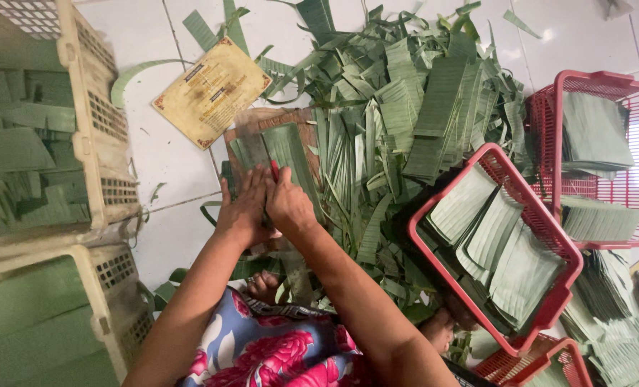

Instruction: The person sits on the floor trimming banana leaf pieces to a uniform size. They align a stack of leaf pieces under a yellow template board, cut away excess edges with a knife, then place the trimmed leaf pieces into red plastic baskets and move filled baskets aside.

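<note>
The left hand (pixel 242 208) lies flat, fingers spread, pressing a green leaf strip (pixel 285 147) onto a brown board (pixel 262 118) on the floor. The right hand (pixel 289 204), beside it and touching, is curled around something red. The strip looks light, limp and easily torn; best pinned flat near its lower end.

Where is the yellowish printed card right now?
The yellowish printed card lies on the white tiled floor, upper left, between the beige crate and the leaf pile.
</note>
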